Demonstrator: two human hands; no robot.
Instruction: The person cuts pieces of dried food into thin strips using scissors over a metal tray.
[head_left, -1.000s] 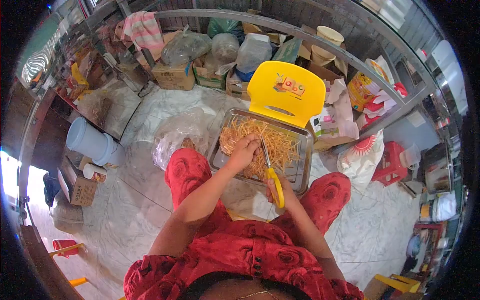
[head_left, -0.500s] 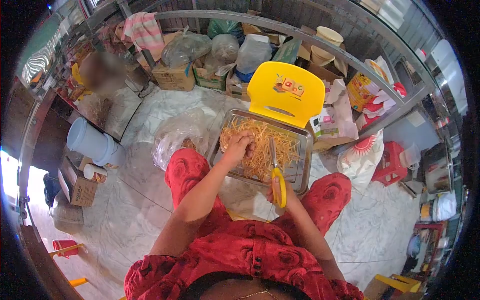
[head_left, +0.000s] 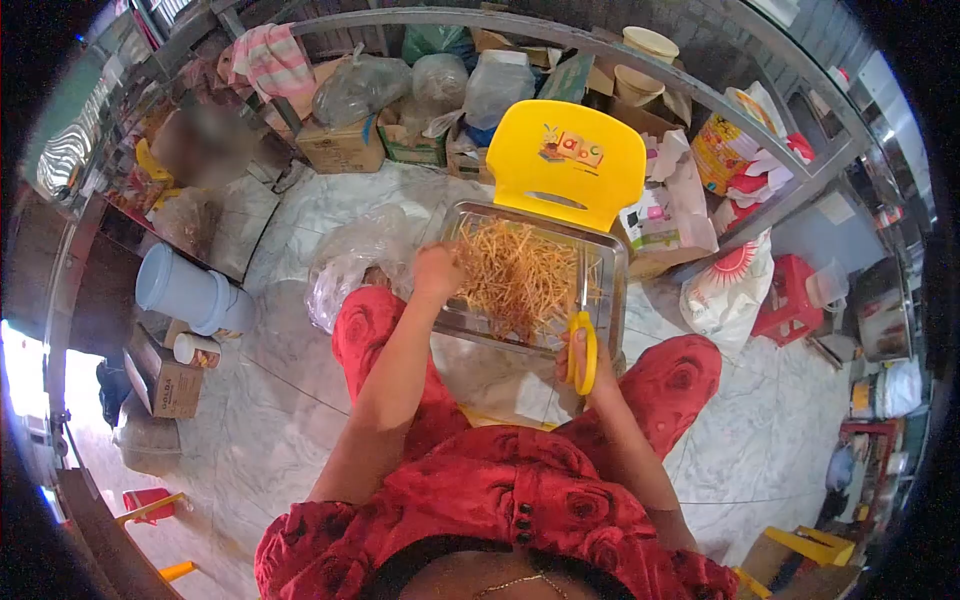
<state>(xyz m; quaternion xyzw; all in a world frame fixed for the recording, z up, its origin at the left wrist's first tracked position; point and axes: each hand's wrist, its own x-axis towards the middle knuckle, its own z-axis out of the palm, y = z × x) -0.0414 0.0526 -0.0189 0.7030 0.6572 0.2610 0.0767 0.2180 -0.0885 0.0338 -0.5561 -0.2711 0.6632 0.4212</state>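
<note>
A metal tray (head_left: 618, 300) rests on a yellow chair with thin light-brown strips (head_left: 515, 275) heaped in it. My left hand (head_left: 437, 272) is at the tray's left edge, beside the heap, its fingers closed; what they hold, if anything, is hidden. My right hand (head_left: 578, 362) grips the yellow handles of a pair of scissors (head_left: 582, 325) near the tray's front right. The blades point away from me over the right part of the tray and look closed.
A clear plastic bag (head_left: 365, 260) lies on the floor left of the tray. Behind it stand the yellow chair back (head_left: 567, 160) and cardboard boxes (head_left: 340, 148). Pale buckets (head_left: 180, 285) are at the left, a red crate (head_left: 790, 300) at the right.
My left hand has moved left from over the strips to the tray's left edge. My right hand has shifted slightly right with the scissors. The view has tilted a little.
</note>
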